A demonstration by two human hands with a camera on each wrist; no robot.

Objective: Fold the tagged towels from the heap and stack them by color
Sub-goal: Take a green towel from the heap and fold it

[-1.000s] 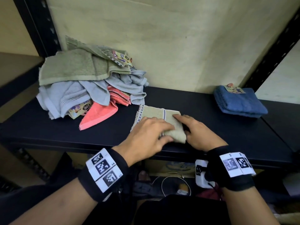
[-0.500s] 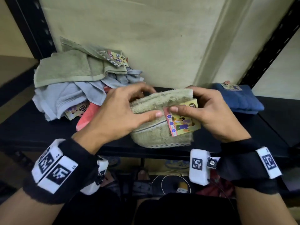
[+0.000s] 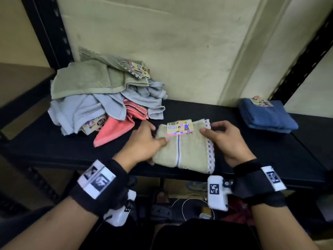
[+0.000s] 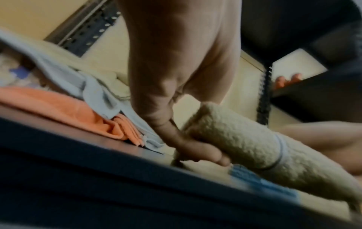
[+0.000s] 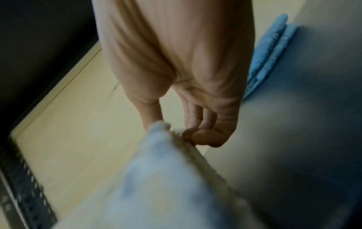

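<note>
I hold the folded beige terry towel (image 3: 185,150) at the front edge of the black metal shelf (image 3: 243,147), its colourful paper tag (image 3: 180,127) facing up on the far edge. My left hand (image 3: 144,143) grips the towel's left side, thumb on top and fingers curled underneath, as the left wrist view shows. My right hand (image 3: 225,139) pinches the right side by the checked border, thumb on top; the right wrist view is blurred but shows the fingers curled against the edge. To the left at the back lies the heap of unfolded towels (image 3: 108,94): green on top, pale blue beneath, a coral one sticking out in front. Well apart to the right sits the folded dark blue towel (image 3: 266,116) with its own tag.
</note>
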